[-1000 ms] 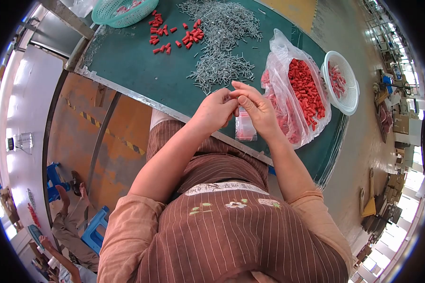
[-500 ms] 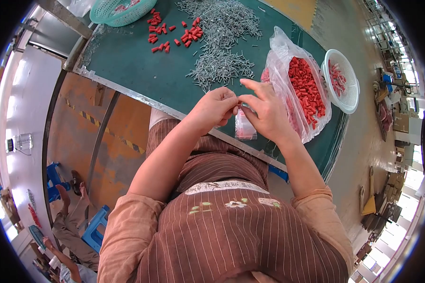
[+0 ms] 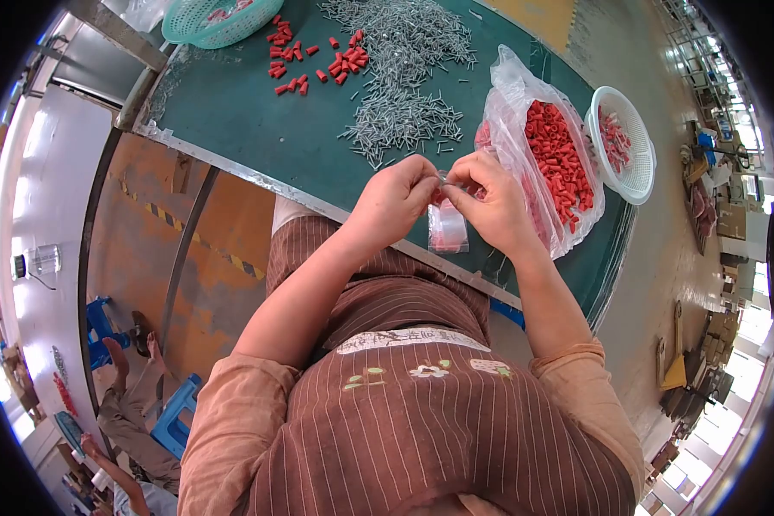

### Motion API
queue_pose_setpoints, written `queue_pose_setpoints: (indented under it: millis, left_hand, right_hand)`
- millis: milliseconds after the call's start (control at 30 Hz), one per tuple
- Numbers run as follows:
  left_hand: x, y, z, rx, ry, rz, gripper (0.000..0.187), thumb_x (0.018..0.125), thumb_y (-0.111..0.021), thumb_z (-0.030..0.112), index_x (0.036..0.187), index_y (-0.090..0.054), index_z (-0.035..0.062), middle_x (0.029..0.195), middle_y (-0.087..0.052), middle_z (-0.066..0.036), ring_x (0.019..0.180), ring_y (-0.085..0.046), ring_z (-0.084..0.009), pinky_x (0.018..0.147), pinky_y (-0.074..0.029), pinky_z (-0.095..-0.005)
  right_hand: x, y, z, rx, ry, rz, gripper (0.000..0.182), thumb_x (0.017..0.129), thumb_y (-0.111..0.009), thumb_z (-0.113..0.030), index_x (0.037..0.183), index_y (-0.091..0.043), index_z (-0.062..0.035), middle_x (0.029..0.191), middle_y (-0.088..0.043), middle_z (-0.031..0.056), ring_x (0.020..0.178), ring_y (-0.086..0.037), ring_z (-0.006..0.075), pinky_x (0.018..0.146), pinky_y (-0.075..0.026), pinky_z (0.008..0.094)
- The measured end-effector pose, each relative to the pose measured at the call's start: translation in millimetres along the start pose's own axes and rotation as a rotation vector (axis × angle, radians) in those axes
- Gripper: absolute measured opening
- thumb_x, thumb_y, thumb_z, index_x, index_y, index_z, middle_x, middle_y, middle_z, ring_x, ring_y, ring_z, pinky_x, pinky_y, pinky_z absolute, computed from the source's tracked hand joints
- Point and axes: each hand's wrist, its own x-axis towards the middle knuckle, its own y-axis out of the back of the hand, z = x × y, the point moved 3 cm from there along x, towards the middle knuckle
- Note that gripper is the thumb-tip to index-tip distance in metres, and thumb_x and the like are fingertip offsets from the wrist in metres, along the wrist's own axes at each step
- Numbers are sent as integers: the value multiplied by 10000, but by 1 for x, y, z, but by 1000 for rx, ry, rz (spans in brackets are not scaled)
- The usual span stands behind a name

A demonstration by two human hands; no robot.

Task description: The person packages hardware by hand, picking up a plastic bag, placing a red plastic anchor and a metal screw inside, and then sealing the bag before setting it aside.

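Observation:
My left hand (image 3: 393,199) and my right hand (image 3: 493,199) meet over the table's near edge, thumbs and fingertips pinched close together. Something small, with a bit of red and a clear glint, shows between the fingertips; its kind is too hidden to tell. Just below the fingers lie small clear plastic bags (image 3: 449,234) with a reddish print. Beyond my hands spreads a heap of grey metal screws (image 3: 400,120). Right of my right hand, an open clear plastic bag (image 3: 512,107) holds many red plastic sleeves (image 3: 559,159).
Loose red sleeves (image 3: 344,64) lie left of the screws on the green table (image 3: 232,112). A green basket (image 3: 219,34) stands at the far left corner, a white basket (image 3: 636,176) at the right edge. Blue stools (image 3: 176,417) and a seated person (image 3: 133,421) are at lower left.
The fingers of my right hand have curled in from a more spread pose to a tight pinch. My left fingers have shifted slightly; the things on the table lie as before.

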Motion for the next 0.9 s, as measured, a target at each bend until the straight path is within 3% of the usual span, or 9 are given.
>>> queue_pose_setpoints:
  millis: [333, 633, 900]
  left_hand:
    - [-6, -1, 13, 53, -64, 68, 130, 958, -547, 130, 927, -579, 8, 686, -545, -6, 640, -490, -76, 587, -406, -252]
    - [-6, -7, 11, -150, -91, 65, 102, 993, -507, 122, 1021, -534, 27, 717, -552, 0, 652, -489, -61, 571, -388, -222]
    - [-2, -6, 4, -158, -86, 119, 86, 983, -521, 113, 972, -539, 30, 726, -545, 7, 638, -487, -55, 556, -385, -217]
  right_hand:
    - [-5, 7, 5, 325, -149, 39, 112, 843, -674, 23, 938, -633, -18, 876, -634, 10, 785, -595, 71, 696, -480, 232]
    - [-4, 7, 5, 394, -146, 115, 193, 864, -658, 31, 1047, -619, -20, 885, -636, 2, 809, -594, 60, 735, -493, 224]
    - [-3, 6, 7, 455, -157, 112, 217, 852, -646, 34, 1061, -604, -9, 900, -630, 11, 824, -598, 69, 747, -498, 225]
